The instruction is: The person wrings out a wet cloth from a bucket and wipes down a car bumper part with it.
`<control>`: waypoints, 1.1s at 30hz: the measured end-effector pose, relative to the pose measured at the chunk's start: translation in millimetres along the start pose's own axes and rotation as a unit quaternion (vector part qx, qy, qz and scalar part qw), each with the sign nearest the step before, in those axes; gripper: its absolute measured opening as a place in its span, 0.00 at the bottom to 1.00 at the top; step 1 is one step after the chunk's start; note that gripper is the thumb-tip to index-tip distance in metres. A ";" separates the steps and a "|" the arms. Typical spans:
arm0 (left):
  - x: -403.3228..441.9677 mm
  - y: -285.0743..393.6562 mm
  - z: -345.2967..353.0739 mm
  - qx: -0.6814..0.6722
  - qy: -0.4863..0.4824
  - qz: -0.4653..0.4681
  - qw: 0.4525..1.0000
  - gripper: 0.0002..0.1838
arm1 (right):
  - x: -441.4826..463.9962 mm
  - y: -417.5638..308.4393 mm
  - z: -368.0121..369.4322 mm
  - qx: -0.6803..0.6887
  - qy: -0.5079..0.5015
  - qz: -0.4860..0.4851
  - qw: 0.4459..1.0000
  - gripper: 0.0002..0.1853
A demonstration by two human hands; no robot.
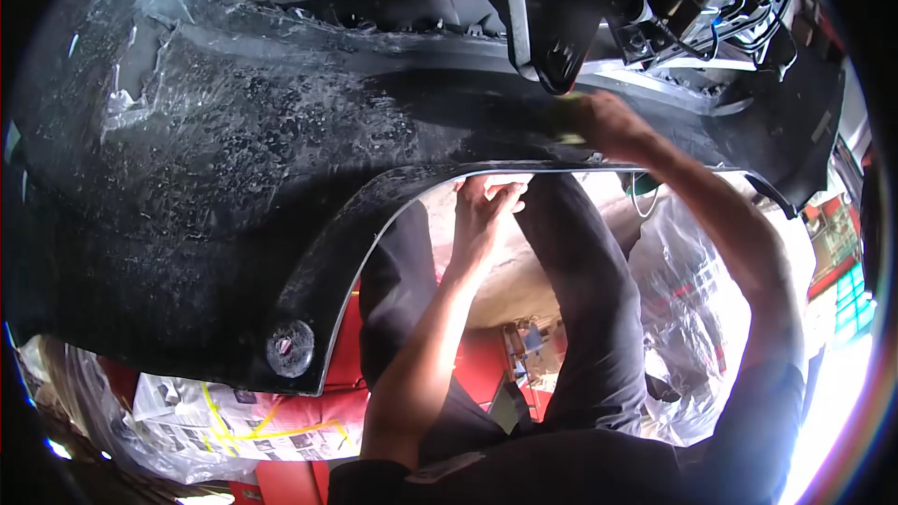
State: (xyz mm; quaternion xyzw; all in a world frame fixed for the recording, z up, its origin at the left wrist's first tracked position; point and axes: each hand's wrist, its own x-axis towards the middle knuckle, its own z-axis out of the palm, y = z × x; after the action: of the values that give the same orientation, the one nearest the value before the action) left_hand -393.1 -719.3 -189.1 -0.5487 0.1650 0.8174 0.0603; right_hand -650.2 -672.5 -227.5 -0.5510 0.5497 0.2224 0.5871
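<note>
A large black car bumper spans the view, its surface scuffed and patchy with grey-white marks. My left hand is at the rim of the bumper's curved wheel-arch cutout, fingers bent against the edge and their tips partly hidden. Above that rim, my right hand is closed on a yellow-green pad against the bumper's dark face. Motion blurs the pad and the fingers, so its exact kind is unclear.
Dark brackets and a cluster of wiring hang at the top right. Below are newspaper sheets with yellow tape, clear plastic sheeting and red surfaces. My legs stand under the arch.
</note>
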 end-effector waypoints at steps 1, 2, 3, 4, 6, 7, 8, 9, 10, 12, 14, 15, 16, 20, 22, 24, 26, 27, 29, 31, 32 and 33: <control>-1.2 -1.6 -1.8 0.006 -0.006 0.001 1.000 0.17 | 13.2 -35.7 -16.4 0.105 0.030 -0.002 0.994 0.16; -0.3 -1.5 -4.0 0.013 -0.011 0.004 1.000 0.17 | 26.4 -71.5 -32.9 0.203 0.058 -0.011 0.977 0.17; 2.9 -0.8 -4.5 0.021 -0.019 0.011 1.000 0.17 | 47.3 -93.6 -35.6 0.282 0.126 -0.126 0.943 0.18; 3.0 -4.1 0.0 0.001 0.012 0.022 1.000 0.17 | 68.1 -115.8 -38.6 0.343 0.173 -0.249 0.889 0.20; 8.1 -1.8 -5.5 0.076 -0.012 0.037 0.996 0.17 | 93.6 -124.5 -40.0 0.436 0.128 -0.295 0.841 0.22; 4.6 3.6 -9.0 0.111 -0.021 0.037 0.993 0.17 | 96.0 -115.4 -42.1 0.436 0.076 -0.267 0.856 0.23; 1.4 11.1 -9.5 0.127 -0.037 -0.014 0.991 0.18 | 97.9 -69.5 -17.6 0.486 0.038 -0.398 0.777 0.20; -2.4 7.7 -8.0 0.077 -0.024 -0.016 0.997 0.18 | 73.8 -58.8 -20.7 0.436 -0.006 -0.268 0.859 0.19; -2.4 5.3 -2.9 0.028 -0.015 -0.013 0.999 0.18 | 49.7 -47.9 -23.8 0.368 -0.066 -0.140 0.917 0.17; -0.7 9.3 -1.1 -0.011 -0.013 -0.027 0.999 0.19 | 1.0 -9.4 -24.1 0.230 -0.043 -0.077 0.969 0.14; -2.3 -0.5 -6.1 -0.013 -0.029 -0.021 0.999 0.17 | -12.7 10.0 -4.4 0.168 -0.053 -0.092 0.980 0.14; 2.8 -1.9 -7.8 -0.013 -0.036 -0.009 0.999 0.16 | -10.6 17.1 -2.8 0.130 -0.051 -0.101 0.985 0.14; 2.3 -0.9 -5.8 -0.017 -0.040 0.003 0.999 0.16 | -7.4 -1.0 -16.0 0.189 -0.009 -0.087 0.978 0.14; 2.1 0.3 -5.1 -0.016 -0.053 0.002 0.998 0.17 | 49.6 -74.4 -17.9 0.648 0.025 -0.258 0.716 0.38; 3.2 4.3 -7.4 0.035 -0.052 0.000 0.998 0.18 | 85.5 -110.8 -25.0 0.553 0.144 -0.349 0.743 0.38; 0.1 6.5 -8.8 0.037 -0.057 -0.011 0.998 0.17 | 95.7 -139.7 -41.7 0.516 0.224 -0.387 0.731 0.27; 1.3 3.7 -12.9 0.032 -0.075 -0.004 0.997 0.16 | 60.7 -138.8 -63.3 0.424 0.278 -0.346 0.790 0.14; 4.7 2.6 -16.0 0.029 -0.094 0.016 0.995 0.16 | 40.9 -128.5 -61.3 0.388 0.284 -0.313 0.819 0.13; 0.7 5.5 -6.2 -0.011 -0.045 0.009 0.999 0.16 | 15.1 -96.9 -44.6 0.316 0.289 -0.261 0.865 0.10; 2.8 10.6 -4.9 -0.004 -0.059 -0.004 0.998 0.16 | -6.1 -95.7 -55.0 0.255 0.285 -0.216 0.898 0.11; 0.3 13.5 -1.0 -0.001 -0.040 0.023 0.999 0.18 | -2.6 -106.7 -54.0 0.301 0.310 -0.233 0.871 0.13; 1.0 9.9 -2.5 -0.003 -0.043 0.014 0.999 0.19 | 5.6 -119.4 -56.1 0.345 0.337 -0.249 0.840 0.15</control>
State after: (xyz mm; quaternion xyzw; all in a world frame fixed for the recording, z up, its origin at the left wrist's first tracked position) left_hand -394.1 -729.5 -188.8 -0.5106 0.1677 0.8415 0.0541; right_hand -567.5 -759.6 -172.5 -0.4723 0.5990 -0.3343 0.5535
